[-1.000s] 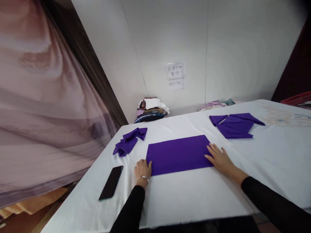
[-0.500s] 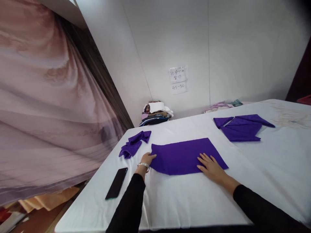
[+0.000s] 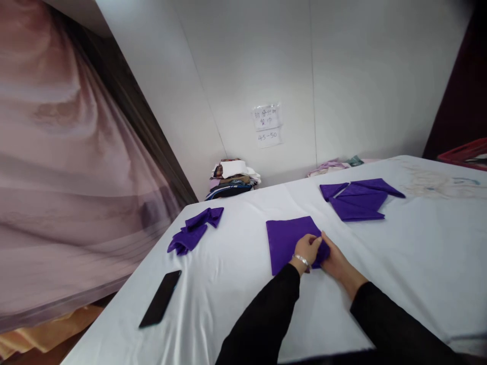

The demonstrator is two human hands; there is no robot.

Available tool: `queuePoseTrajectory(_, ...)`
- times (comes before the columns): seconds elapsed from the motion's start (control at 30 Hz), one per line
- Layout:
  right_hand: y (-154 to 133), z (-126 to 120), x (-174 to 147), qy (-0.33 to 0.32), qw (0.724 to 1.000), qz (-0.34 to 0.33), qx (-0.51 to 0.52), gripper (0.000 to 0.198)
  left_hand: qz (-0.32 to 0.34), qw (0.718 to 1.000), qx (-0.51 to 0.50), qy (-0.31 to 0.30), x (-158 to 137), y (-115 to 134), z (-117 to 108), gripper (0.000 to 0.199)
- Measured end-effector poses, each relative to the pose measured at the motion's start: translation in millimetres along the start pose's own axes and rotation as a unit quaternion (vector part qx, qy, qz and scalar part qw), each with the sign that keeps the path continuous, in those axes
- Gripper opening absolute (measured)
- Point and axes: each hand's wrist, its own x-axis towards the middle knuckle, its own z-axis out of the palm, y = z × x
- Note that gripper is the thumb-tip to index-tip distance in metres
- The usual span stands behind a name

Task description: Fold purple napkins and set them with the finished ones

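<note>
A purple cloth napkin point(image 3: 283, 235) lies folded over on the white-covered table, in a shape close to a square. My left hand point(image 3: 307, 249), with a silver bracelet at its wrist, pinches the napkin near its right edge. Right beside it, my right hand point(image 3: 334, 257) grips the same edge from the right, its fingers curled around the cloth. The two hands nearly meet there, and they hide part of that edge.
To the left lie a crumpled purple cloth point(image 3: 196, 230) and a black phone point(image 3: 160, 298). A folded purple napkin shape point(image 3: 359, 203) rests at the right rear. Behind the table are a stack of cloths point(image 3: 232, 177) and a wall sign point(image 3: 267, 124). Pink drapery point(image 3: 76, 177) hangs at the left.
My left hand has brought the napkin's left end over to the right, so the cloth is now about half as wide. My right hand has gone from lying flat to gripping the right edge.
</note>
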Motion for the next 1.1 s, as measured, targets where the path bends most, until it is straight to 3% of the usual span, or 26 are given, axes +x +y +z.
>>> queuePoseTrajectory(0.07, -1.2, -3.9, 1.0, 0.005, 0.999, 0.016, 0.044, 0.048, 0.036, 0.999, -0.004, 0.005, -14.2, -6.6, -4.8, 0.024)
queuePoseTrajectory(0.2, 1.7, -7.2, 5.7, -0.009, 0.997, 0.022, 0.074, 0.036, 0.123, 0.987, 0.079, 0.064, -36.0, -31.8, -43.6, 0.026)
queuePoseTrajectory(0.33, 1.6, -16.3, 11.2, -0.005, 0.993, 0.050, 0.111, 0.026, 0.129, 0.968, 0.189, 0.102, -56.8, -65.3, -65.8, 0.028)
queuePoseTrajectory(0.43, -6.1, -23.9, 16.2, -0.022, 0.988, 0.083, 0.131, 0.025, 0.111, 0.958, 0.251, 0.082, -70.3, -81.0, -66.1, 0.035)
queuePoseTrajectory(0.53, -18.3, -25.6, 23.1, -0.045, 0.988, 0.108, 0.098, 0.030, 0.089, 0.953, 0.289, 0.027, -77.3, -82.4, -64.1, 0.044)
queuePoseTrajectory(0.67, -30.1, -21.1, 31.8, -0.009, 0.995, 0.085, 0.047, 0.047, 0.083, 0.945, 0.316, -0.028, -78.2, -76.7, -64.6, 0.055)
queuePoseTrajectory(0.77, -30.7, -20.9, 33.7, 0.053, 0.996, 0.067, 0.003, 0.065, 0.067, 0.940, 0.332, -0.039, -77.0, -75.6, -65.2, 0.058)
queuePoseTrajectory(0.9, -23.7, -28.6, 32.3, 0.137, 0.986, 0.076, -0.058, 0.071, 0.059, 0.936, 0.344, -0.043, -75.8, -76.4, -65.0, 0.059)
queuePoseTrajectory(1.1, -21.5, -31.1, 31.5, 0.126, 0.987, 0.061, -0.080, 0.071, 0.042, 0.931, 0.357, -0.053, -74.5, -74.9, -64.3, 0.059)
